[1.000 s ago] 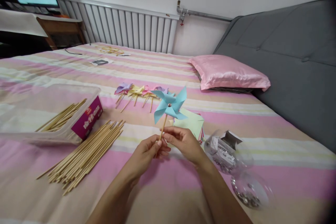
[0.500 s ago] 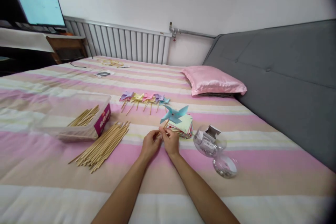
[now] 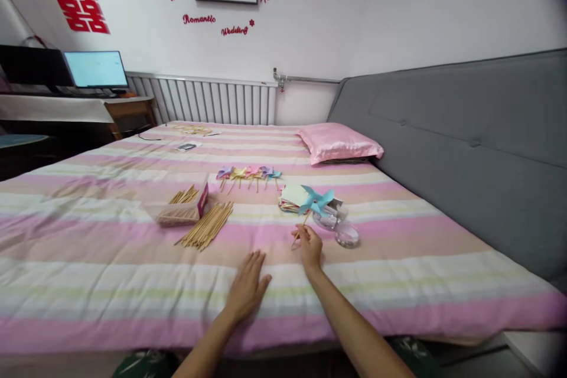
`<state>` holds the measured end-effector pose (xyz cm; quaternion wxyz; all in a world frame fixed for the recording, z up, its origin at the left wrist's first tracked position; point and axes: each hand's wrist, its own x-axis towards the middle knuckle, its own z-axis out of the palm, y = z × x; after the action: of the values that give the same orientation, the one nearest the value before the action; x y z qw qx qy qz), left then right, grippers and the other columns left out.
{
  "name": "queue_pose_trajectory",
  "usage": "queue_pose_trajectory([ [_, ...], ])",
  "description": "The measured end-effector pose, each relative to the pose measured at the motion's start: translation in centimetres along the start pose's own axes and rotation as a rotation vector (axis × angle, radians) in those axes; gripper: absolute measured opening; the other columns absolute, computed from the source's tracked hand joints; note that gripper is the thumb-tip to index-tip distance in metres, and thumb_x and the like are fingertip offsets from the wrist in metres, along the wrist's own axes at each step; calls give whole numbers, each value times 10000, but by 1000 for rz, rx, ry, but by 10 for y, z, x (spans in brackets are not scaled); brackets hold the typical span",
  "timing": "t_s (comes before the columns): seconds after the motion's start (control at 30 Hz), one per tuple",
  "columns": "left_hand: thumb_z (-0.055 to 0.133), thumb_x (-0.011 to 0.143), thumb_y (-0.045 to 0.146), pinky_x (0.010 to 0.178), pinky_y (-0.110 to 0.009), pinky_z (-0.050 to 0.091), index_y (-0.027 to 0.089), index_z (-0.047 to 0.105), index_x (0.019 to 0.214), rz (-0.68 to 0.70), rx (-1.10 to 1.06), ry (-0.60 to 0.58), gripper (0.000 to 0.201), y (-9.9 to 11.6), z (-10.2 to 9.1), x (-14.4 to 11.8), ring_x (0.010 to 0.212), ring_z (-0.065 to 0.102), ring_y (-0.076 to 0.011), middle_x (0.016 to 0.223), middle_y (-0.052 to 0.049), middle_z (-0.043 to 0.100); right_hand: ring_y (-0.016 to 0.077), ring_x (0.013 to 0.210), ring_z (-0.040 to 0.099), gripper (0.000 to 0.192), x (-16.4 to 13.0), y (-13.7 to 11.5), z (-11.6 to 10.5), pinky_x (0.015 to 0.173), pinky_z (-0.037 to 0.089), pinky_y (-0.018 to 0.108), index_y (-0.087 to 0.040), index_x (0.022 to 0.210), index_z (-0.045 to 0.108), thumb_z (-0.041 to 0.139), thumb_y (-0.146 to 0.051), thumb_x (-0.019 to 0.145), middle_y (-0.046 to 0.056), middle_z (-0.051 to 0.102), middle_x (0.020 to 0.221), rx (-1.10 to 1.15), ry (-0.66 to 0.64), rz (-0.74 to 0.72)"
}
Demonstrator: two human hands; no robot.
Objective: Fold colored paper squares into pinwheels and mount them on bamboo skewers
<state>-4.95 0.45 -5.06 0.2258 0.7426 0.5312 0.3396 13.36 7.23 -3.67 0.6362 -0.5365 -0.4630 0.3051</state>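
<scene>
1. One blue pinwheel (image 3: 317, 200) is in the right hand (image 3: 310, 244), its thin stick pinched between thumb and fingers, tilted, with the paper head up and to the right.
2. The left hand (image 3: 246, 288) holds nothing; it lies palm down on the striped bedspread (image 3: 133, 289), fingers extended close together, thumb spread away.
3. Behind the pinwheel's head, partly hidden, are a stack of paper (image 3: 292, 197) and a clear container (image 3: 326, 221).
4. Several small pinwheels (image 3: 251, 171), purple, yellow, pink and blue, lie in a row farther back.
5. Many loose sticks (image 3: 207, 226) lie left of both hands, beside a plastic box (image 3: 175, 218) containing more.
</scene>
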Motion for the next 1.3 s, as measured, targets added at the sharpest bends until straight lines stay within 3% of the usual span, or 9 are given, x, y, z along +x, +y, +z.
queue_pose_trajectory([
  [0.07,438,866,387,1088,-457,236,183,413,1340,65,190,-50,516,3,-4,-30,1351,264,-266,1424,-117,398,208,663,642,451,-13,-5,-20,506,455,252,-131,877,639,459,-536,793,92,698,721,-7,12,19],
  [0.17,475,837,467,1071,-481,251,169,328,1394,154,397,-90,648,4,-4,-61,1376,161,-310,1470,-135,306,205,642,644,448,-29,-16,-42,470,451,241,-135,849,646,471,-541,775,89,697,706,-29,-4,35],
  [0.33,580,762,498,1046,-507,259,164,319,1400,185,526,-122,766,4,-4,-79,1372,99,-376,1482,-178,256,192,631,654,408,-49,-44,-50,475,465,232,-149,826,657,494,-518,769,79,708,701,-65,-88,16],
  [0.6,679,572,622,1055,-537,189,132,266,1421,188,571,-149,1064,8,-8,-85,1368,41,-408,1489,-223,191,170,604,659,349,-56,-89,-31,488,475,226,-162,788,669,517,-476,770,55,716,688,-117,-217,-57],
  [0.83,743,471,590,1083,-530,95,161,259,1425,157,693,-125,1152,9,-4,-87,1371,105,-383,1495,-191,191,167,618,669,275,-42,-105,-10,495,488,223,-176,784,663,522,-412,779,42,716,680,-165,-289,-82],
  [0.97,758,494,527,1087,-525,87,164,252,1427,168,734,-66,1122,6,1,-90,1374,112,-369,1494,-188,196,164,623,672,258,-28,-111,8,501,493,220,-170,753,658,528,-392,772,45,717,672,-182,-321,-89],
  [1.17,712,536,564,1059,-578,92,204,231,1432,272,741,-100,1078,-10,10,-89,1342,218,-395,1469,-219,254,154,582,657,225,-6,-105,39,447,456,197,-165,735,649,541,-361,755,48,713,667,-203,-311,-63],
  [1.3,595,758,359,1044,-572,135,276,221,1429,333,818,-28,773,-19,19,-86,1310,317,-354,1442,-186,341,162,611,664,253,-13,-76,39,449,461,200,-164,767,647,533,-390,757,55,716,689,-177,-268,3],
])
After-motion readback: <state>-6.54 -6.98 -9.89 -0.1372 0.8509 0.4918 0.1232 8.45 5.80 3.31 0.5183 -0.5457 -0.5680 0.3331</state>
